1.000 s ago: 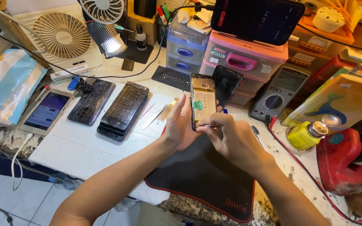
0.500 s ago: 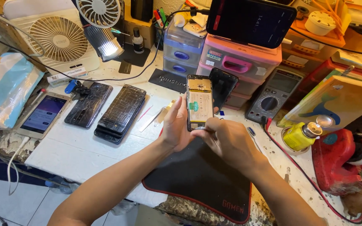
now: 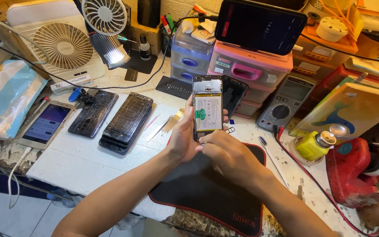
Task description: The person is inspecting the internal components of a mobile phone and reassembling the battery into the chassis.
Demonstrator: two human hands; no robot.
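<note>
An opened phone point(image 3: 207, 106) with its back cover off, showing a white battery, stands upright above a black mat point(image 3: 207, 188). My left hand point(image 3: 181, 136) grips its left edge. My right hand point(image 3: 227, 156) is closed at the phone's bottom edge, fingertips pinched there; whether it holds a small tool is hidden. A detached dark back cover point(image 3: 233, 94) leans just behind the phone.
Two cracked dark phones point(image 3: 126, 117) and a lit phone point(image 3: 45, 124) lie to the left. Fans point(image 3: 62, 46), a lamp, pink and grey drawer boxes point(image 3: 251, 70), a multimeter point(image 3: 284, 103), a yellow bottle point(image 3: 313, 145) and a red device point(image 3: 356, 171) crowd the bench.
The open phone and both hands have stayed together over the mat; my right hand has kept working at the phone's lower edge. The view has shifted slightly.
</note>
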